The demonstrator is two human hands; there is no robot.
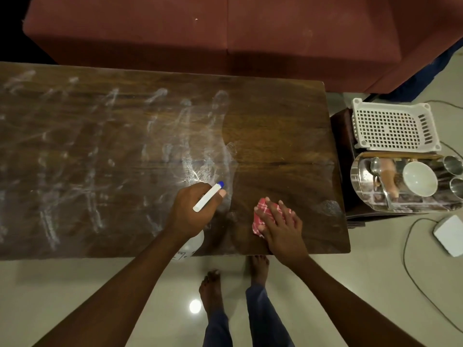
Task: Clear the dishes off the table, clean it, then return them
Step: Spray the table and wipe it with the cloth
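Note:
A long dark wooden table (105, 151) fills the view, streaked with white smears over its left and middle; its right end looks wiped. My left hand (193, 211) grips a white spray bottle (208, 197) with a blue nozzle, held just above the table near the front edge. To its right my right hand (278, 221) presses flat on a red-and-white checked cloth (260, 219) on the tabletop. The dishes sit off the table on a steel tray (360, 186) at the right: a white bowl (419, 179), steel cups (453, 165) and spoons (374, 166).
A white plastic basket (393, 126) lies on a dark side stand behind the tray. A maroon sofa (225, 33) runs along the table's far side. On the pale floor at right are a white box (451, 234) and cables. My bare feet (235, 279) stand at the table's front edge.

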